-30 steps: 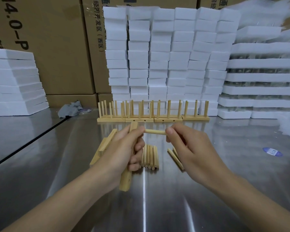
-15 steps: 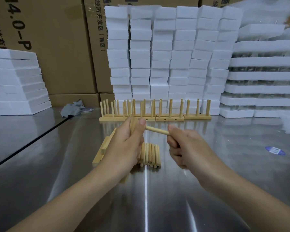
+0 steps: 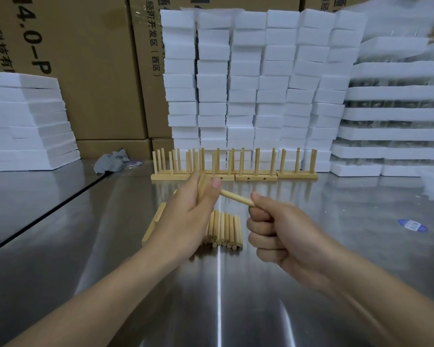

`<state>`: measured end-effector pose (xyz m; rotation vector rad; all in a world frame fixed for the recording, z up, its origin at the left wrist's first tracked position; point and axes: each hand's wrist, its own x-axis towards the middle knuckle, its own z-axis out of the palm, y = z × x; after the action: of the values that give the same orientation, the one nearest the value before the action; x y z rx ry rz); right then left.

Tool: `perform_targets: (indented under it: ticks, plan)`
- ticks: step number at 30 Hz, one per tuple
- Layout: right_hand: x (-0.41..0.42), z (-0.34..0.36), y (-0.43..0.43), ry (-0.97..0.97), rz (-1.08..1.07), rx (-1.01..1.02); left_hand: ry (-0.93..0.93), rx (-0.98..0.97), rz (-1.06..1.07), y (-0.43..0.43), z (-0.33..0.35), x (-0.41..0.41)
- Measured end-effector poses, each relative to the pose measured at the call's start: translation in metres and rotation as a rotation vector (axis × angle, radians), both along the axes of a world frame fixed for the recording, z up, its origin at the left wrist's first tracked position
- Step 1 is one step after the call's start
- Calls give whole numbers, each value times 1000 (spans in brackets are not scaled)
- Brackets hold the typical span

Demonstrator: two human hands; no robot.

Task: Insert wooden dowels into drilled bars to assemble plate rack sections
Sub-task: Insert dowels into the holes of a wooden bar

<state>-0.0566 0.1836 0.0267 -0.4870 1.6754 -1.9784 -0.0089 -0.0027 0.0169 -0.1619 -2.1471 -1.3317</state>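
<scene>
Gripping a pale square-edged wooden bar (image 3: 203, 184) upright, left hand (image 3: 186, 221) curls round it, thumb across the top. Smooth round wooden dowel (image 3: 236, 197) slants from behind that thumb down to right hand (image 3: 286, 236), fisted, pinching its end. Loose matching dowels (image 3: 224, 229) lie side by side on brushed-steel table (image 3: 236, 296) beneath.

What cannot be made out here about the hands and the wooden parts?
Head view: the left hand hides the hole where the dowel meets the bar.
Head view: the left hand covers much of the spare bars.
Head view: print on the blue sticker is too small.
</scene>
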Motion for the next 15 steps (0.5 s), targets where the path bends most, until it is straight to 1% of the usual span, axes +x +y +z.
perform_targets:
  ticks: [1, 2, 3, 4, 5, 6, 7, 8, 9, 10, 12, 14, 15]
  plan:
    - [-1, 3, 2, -77, 50, -23, 7, -9, -1, -1, 1, 0]
    - [-2, 6, 5, -88, 76, -18, -3, 13, -19, -2, 2, -1]
    - [-3, 8, 6, -16, 67, 24, -34, 71, -54, -3, 3, -1]
    - [-3, 9, 7, 158, 12, 117, -82, 152, -98, -2, 5, -1]
    - [-2, 7, 7, 417, -71, 247, -140, 237, -138, -2, 6, -1]
    - [-2, 4, 8, 720, -177, 384, -201, 306, -165, -1, 6, -1]
    - [-4, 0, 8, 998, -268, 511, -257, 349, -186, 0, 6, 0]
    - [-5, -2, 8, 1185, -321, 614, -301, 378, -205, 0, 5, 0]
    - [-7, -4, 7, 1288, -354, 679, -331, 402, -223, 1, 4, 0]
    - [-9, -5, 6, 1332, -366, 705, -348, 424, -238, 2, 4, 0]
    - [-13, -9, 5, 1284, -335, 649, -357, 438, -247, 4, 2, 0]
    - [-15, -12, 3, 1150, -275, 538, -320, 372, -226, 6, 2, 1]
    - [-14, -12, 2, 1031, -227, 485, -278, 306, -204, 7, 1, 1]
